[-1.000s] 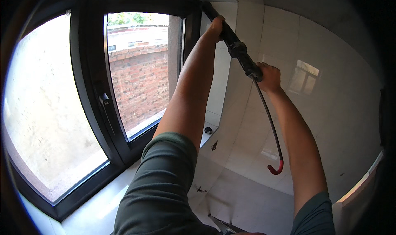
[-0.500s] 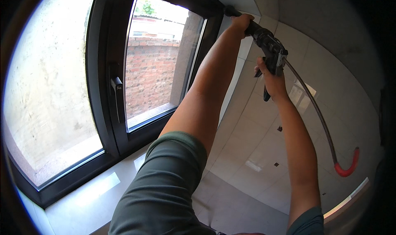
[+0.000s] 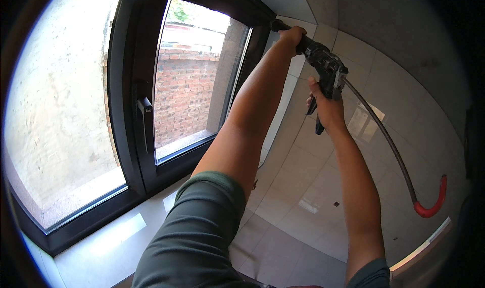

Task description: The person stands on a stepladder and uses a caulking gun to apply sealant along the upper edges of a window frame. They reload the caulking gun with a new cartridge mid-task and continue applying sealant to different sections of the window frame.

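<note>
A black caulking gun (image 3: pixel 319 55) is held up high, its front end at the upper right corner of the dark window frame (image 3: pixel 262 33). Around its barrel closes my left hand (image 3: pixel 293 38), near the front end. My right hand (image 3: pixel 329 108) is wrapped about the handle at the rear, with the black trigger and grip ends (image 3: pixel 319 126) sticking out below the fingers. From the gun's back runs a long thin metal rod (image 3: pixel 386 126), ending in a red-covered hook (image 3: pixel 429 210) at the right. The very tip of the gun is hard to make out.
A black window handle (image 3: pixel 145 118) sits on the frame at left, and a brick wall (image 3: pixel 184 91) shows through the glass. Below the window lies a pale glossy sill (image 3: pixel 103 242). Light tiles (image 3: pixel 303 166) cover the wall to the right.
The gun and both hands have shifted slightly left in the picture, and the right hand is lower. The red hook has swung slightly to the right.
</note>
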`<action>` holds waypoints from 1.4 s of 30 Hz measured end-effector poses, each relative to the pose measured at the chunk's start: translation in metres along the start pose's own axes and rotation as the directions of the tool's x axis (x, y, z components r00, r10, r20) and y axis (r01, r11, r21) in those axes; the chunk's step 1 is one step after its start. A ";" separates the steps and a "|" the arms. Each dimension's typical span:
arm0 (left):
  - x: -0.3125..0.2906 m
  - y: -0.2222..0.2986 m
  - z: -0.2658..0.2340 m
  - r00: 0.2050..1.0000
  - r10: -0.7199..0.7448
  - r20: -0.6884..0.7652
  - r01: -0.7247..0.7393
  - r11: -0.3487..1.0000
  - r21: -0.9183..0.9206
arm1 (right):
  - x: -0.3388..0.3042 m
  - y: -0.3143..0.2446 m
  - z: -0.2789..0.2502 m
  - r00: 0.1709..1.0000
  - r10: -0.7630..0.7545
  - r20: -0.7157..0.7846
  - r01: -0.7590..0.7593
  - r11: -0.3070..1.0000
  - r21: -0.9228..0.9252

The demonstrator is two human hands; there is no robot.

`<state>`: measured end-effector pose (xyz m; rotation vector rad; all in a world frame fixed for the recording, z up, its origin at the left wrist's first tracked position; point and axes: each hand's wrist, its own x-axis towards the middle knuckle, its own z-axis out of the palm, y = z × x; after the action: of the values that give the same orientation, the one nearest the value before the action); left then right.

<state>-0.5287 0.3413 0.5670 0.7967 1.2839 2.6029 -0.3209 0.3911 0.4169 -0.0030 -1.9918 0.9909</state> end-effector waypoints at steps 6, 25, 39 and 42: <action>-0.007 -0.014 -0.012 0.998 -0.048 0.028 0.048 0.999 0.002 | -0.024 -0.006 0.011 0.996 0.080 -0.029 -0.079 0.996 0.047; -0.068 -0.049 -0.059 0.995 -0.097 0.019 0.097 0.995 0.037 | -0.092 0.004 0.032 0.981 0.195 -0.001 -0.194 0.980 0.038; -0.090 -0.078 -0.074 0.995 -0.068 -0.067 0.074 0.993 0.097 | -0.110 0.064 0.051 0.999 -0.043 0.004 0.041 0.962 0.271; -0.095 -0.082 -0.081 0.993 -0.110 -0.035 0.113 0.989 0.098 | -0.119 0.068 0.053 0.999 0.026 0.023 -0.031 0.970 0.242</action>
<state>-0.4982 0.3043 0.4261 0.6824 1.4331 2.4894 -0.3096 0.3611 0.2738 0.1130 -1.8806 1.2523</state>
